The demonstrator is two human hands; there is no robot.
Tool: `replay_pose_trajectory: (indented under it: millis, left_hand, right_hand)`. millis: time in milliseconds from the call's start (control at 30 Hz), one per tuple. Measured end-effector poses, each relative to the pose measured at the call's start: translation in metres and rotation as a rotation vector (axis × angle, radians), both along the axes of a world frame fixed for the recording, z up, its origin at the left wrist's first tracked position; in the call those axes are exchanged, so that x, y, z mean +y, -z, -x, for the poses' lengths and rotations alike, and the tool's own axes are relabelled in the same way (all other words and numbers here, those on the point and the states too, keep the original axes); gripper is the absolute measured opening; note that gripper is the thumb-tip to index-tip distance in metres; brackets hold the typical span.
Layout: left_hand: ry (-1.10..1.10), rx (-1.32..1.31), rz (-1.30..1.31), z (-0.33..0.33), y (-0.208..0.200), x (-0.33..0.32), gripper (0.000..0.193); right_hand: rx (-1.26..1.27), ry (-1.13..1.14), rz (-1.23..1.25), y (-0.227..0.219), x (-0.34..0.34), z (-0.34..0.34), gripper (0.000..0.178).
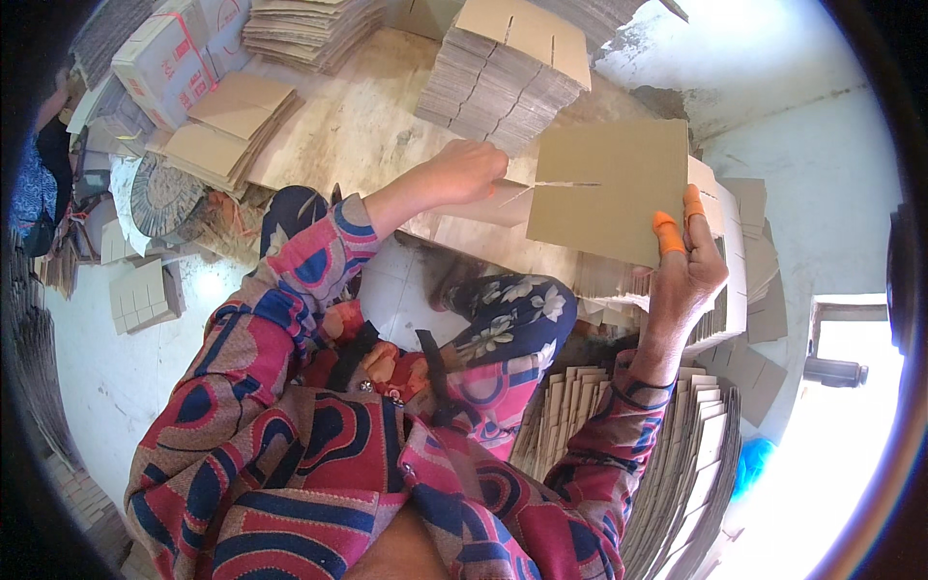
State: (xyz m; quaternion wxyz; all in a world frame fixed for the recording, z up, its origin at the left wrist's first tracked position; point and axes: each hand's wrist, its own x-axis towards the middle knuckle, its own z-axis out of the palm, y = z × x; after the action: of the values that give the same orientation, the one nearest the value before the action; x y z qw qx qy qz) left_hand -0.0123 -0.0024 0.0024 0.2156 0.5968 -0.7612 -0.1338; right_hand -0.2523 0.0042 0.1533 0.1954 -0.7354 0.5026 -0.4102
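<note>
The right hand [688, 275] grips a flat, slotted cardboard sheet [609, 188] by its lower right corner, orange rubber caps on two fingers [667, 232] pressed against its face; the caps presumably give purchase on the smooth board. The sheet is held tilted up at the 1 o'clock position, slit facing the other hand. The left hand [469, 169], at 12 o'clock, is closed around the edge of a second cardboard piece [483, 208], which lies level with that slit, apparently so the two slots can meet.

Below the hands, at 3 o'clock, stands a stack of cut sheets [735, 280], within easy reach of the right hand. A fan of upright sheets [677, 454] sits at 5 o'clock beside the person's knee [512, 309]. A tall slotted pile [507, 72] rests on the wooden desk [358, 126] at 12 o'clock, with looser piles [227, 130] at 10 o'clock and printed cartons [169, 58] beyond.
</note>
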Motion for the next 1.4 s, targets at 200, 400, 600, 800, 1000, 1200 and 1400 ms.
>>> replay_pose_trajectory:
  millis: [200,400,600,800,1000,1200,1400]
  left_hand:
    - [-0.024,-0.002,-0.039,0.001,-0.001,-0.001,0.016]
    - [-0.018,-0.009,-0.038,0.001,-0.003,-0.001,0.014]
    - [-0.003,-0.013,-0.075,0.001,-0.006,0.002,0.014]
    - [0.026,0.015,0.077,0.0,0.006,0.002,0.013]
    - [0.028,-0.023,0.017,-0.005,0.004,0.001,0.016]
    - [0.02,0.042,0.176,0.002,0.006,0.003,0.008]
    - [-0.018,-0.073,0.176,-0.003,0.005,0.006,0.013]
  right_hand:
    - [-0.028,-0.036,-0.01,-0.004,0.001,-0.003,0.042]
    - [0.1,-0.092,0.058,0.012,-0.006,-0.002,0.04]
    - [0.155,-0.267,0.148,0.053,-0.032,-0.013,0.033]
    - [0.353,-0.399,0.163,0.09,-0.025,-0.029,0.039]
    - [0.579,-0.39,0.099,0.077,-0.031,-0.032,0.045]
    - [0.748,-0.448,0.028,0.123,-0.018,-0.039,0.043]
    - [0.622,-0.045,0.547,0.098,-0.093,0.014,0.037]
